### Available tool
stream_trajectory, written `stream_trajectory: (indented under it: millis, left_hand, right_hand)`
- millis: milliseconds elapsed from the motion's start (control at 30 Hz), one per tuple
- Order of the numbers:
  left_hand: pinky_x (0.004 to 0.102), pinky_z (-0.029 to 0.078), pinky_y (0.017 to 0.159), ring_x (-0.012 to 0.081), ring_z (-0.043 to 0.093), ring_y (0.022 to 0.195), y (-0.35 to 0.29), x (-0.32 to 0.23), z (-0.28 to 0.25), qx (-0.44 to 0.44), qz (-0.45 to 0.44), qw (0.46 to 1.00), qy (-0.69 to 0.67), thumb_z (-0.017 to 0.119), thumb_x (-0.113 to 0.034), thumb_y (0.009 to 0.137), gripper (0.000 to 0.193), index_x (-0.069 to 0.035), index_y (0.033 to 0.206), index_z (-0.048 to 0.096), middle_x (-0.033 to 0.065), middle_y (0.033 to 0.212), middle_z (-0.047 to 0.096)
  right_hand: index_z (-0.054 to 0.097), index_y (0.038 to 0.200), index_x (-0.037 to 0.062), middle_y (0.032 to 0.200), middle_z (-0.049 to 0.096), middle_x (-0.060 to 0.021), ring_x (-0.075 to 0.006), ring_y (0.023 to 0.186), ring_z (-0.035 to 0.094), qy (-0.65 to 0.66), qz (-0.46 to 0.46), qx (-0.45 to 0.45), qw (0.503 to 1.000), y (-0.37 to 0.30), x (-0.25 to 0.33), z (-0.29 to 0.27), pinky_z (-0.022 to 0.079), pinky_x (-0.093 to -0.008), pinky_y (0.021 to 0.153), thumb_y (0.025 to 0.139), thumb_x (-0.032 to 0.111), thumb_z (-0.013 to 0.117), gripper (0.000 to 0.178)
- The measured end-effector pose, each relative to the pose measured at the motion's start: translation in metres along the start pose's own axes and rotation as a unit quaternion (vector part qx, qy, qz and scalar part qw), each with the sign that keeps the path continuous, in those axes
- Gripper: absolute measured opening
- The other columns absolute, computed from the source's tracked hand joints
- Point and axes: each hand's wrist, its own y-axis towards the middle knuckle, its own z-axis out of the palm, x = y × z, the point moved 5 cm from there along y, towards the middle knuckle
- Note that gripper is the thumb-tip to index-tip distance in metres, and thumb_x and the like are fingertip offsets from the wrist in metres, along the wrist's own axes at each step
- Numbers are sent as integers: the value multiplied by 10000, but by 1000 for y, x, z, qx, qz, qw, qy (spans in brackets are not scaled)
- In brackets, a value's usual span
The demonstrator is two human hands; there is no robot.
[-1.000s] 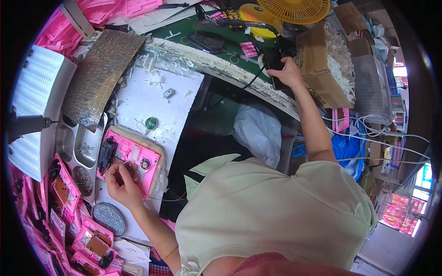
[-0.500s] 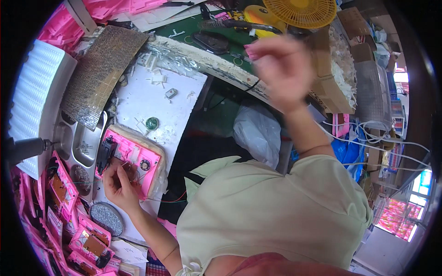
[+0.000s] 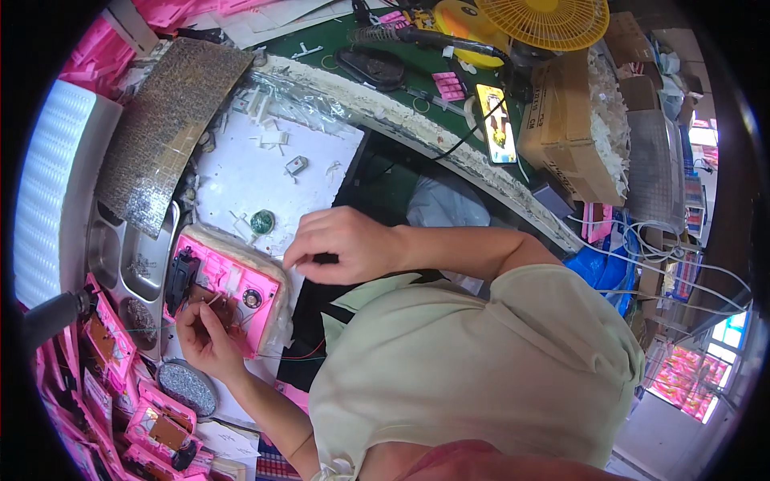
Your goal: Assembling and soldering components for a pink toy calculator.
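- White bench (image 3: 257, 180): flat top, strewn with pale plastic parts (image 3: 273, 139).
- Left hand (image 3: 210, 343): forearm angled up from the lower edge; thumb and forefinger bent close together over the pink casing (image 3: 261, 325).
- Right hand (image 3: 353, 244): elbow bent, forearm across the torso, fingers curled toward the thumb.
- Fingertips: too small to tell whether either hand grips anything.
- Pink casing: moulded, open-faced, resting on a beige pad (image 3: 277, 271).
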Motion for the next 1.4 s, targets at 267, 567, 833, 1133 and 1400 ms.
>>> stream_trajectory:
  millis: [267, 567, 833, 1133, 1400]
  left_hand:
    - [243, 506, 793, 107, 609, 839, -9, -38, -26, -80, 148, 958, 233, 680, 1, 954, 41, 21, 990, 675, 38, 922, 648]
    - [266, 462, 679, 156, 585, 724, -57, -44, -21, -71, 91, 957, 267, 693, 72, 857, 88, 22, 924, 665, 95, 845, 653]
    - [403, 489, 702, 296, 621, 811, -39, -59, -5, -21, 211, 920, 329, 789, -9, 751, 231, -47, 953, 683, 96, 907, 672]
    - [393, 464, 805, 273, 638, 913, -30, -48, 1, 38, 177, 919, 350, 788, -77, 758, 207, -79, 946, 700, 67, 979, 680]
    - [402, 482, 812, 281, 650, 928, -37, -48, -7, 13, 192, 921, 339, 789, -59, 760, 197, -75, 935, 700, 78, 995, 686]
  right_hand:
    - [735, 966, 31, 811, 687, -97, -228, 703, 659, -99, -6, 13, 995, 32, -4, -8, 518, -324, 643, 819, -16, 724, 154]
    - [740, 991, -3, 884, 723, -106, -187, 791, 678, -138, -12, 71, 988, 101, -22, 23, 532, -300, 746, 860, -22, 689, 142]
    - [742, 956, 31, 896, 743, -101, -246, 822, 716, -220, 1, 4, 975, 138, -32, -16, 555, -343, 759, 853, 36, 680, 120]
    - [735, 1044, -16, 902, 742, -35, -88, 851, 680, -189, 40, -36, 980, 201, -33, -46, 533, -252, 808, 919, 83, 713, 161]
    - [738, 1109, 1, 948, 731, -15, -85, 890, 678, -94, -5, -42, 995, 271, -70, -63, 528, -231, 814, 959, 102, 709, 183]
